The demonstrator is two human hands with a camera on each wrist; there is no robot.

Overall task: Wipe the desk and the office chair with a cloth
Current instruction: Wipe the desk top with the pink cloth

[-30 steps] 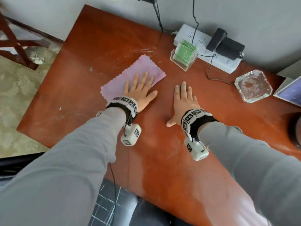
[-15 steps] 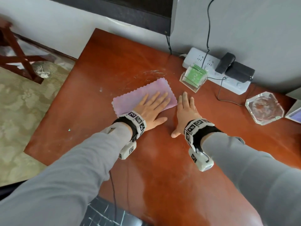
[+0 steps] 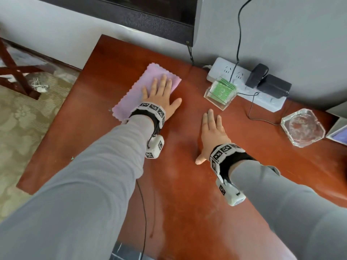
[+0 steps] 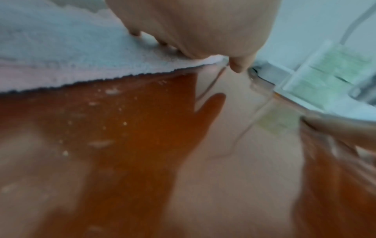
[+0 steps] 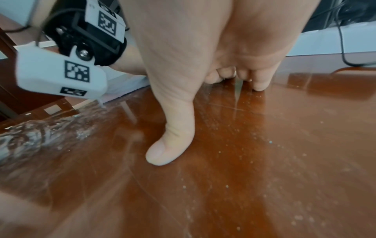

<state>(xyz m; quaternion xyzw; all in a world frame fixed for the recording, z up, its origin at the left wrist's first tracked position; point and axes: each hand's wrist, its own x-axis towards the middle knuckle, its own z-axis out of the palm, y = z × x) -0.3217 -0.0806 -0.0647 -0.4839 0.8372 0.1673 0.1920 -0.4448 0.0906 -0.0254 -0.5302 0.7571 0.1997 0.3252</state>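
Reddish wooden desk (image 3: 187, 194), cloth (image 3: 131, 98), ashtray (image 3: 302, 128)

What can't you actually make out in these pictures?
- Office chair: in no view.
- Cloth under the left hand: covered, head view.
- Card holder: blurred, left wrist view.
- Right hand fingertips: mostly hidden behind its palm, right wrist view.
- Box: cut off, head view.

A grey wall (image 3: 300, 34) stood behind, a patterned carpet (image 3: 22, 128) lay at left, with dark wooden legs (image 3: 16, 76) there.
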